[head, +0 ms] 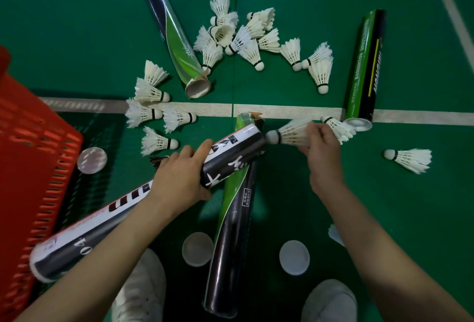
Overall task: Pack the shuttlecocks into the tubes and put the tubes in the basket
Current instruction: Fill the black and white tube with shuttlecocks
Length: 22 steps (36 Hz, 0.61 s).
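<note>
**Four tubes, one shuttlecock at the mouth**

I count four glossy cylindrical tubes, three loose round white lids (91, 160) and about twenty white feathered shuttlecocks (292, 52) with rounded cork tips. Most of them lie scattered beyond the white court line (210, 110). One green-and-black tube (174, 37) lies beyond it too, and another (366, 65) ends across it. On my side of the line, my left hand (179, 180) wraps round the black-and-white tube (236, 152), tilted above a third green-and-black tube (230, 232). My right hand (320, 144) pinches one shuttlecock (289, 131) by its feathers, cork at the held tube's open mouth. The red latticed plastic basket (33, 142) stands at the line's left end.
</note>
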Motion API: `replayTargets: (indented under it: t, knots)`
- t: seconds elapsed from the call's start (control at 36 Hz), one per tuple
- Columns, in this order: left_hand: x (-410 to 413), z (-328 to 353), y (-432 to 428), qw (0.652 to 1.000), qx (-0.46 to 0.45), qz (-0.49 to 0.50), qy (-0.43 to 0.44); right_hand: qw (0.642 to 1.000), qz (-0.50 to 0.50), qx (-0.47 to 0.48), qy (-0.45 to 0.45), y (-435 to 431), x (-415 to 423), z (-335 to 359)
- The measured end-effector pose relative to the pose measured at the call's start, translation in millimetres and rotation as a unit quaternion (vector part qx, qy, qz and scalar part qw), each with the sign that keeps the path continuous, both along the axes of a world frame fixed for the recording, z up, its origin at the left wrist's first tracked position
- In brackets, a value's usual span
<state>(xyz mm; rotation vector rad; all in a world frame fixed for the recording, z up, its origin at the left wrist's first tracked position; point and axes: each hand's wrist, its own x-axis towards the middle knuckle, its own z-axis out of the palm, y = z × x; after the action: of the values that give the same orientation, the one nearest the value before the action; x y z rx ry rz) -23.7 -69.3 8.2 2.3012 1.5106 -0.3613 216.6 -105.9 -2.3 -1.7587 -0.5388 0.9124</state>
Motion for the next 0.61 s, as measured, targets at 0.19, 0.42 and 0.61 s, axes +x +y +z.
replayTargets:
  t: [0.19,0.42,0.61]
  knots:
    - [-3.9,-3.0,-18.3,0.999,-0.029,0.003,0.025,0.970,0.146,-0.166,-0.097,-13.0,21.4,-36.0]
    - [-2.7,3.1,-52.6,0.997,-0.034,-0.054,0.052,0.916,0.260,-0.146,-0.267,-80.8,-6.6,-38.1]
    - [-9.5,9.0,-73.2,0.993,-0.021,-0.095,0.067,0.719,0.524,-0.339,-0.306,-144.1,-17.4,-41.7]
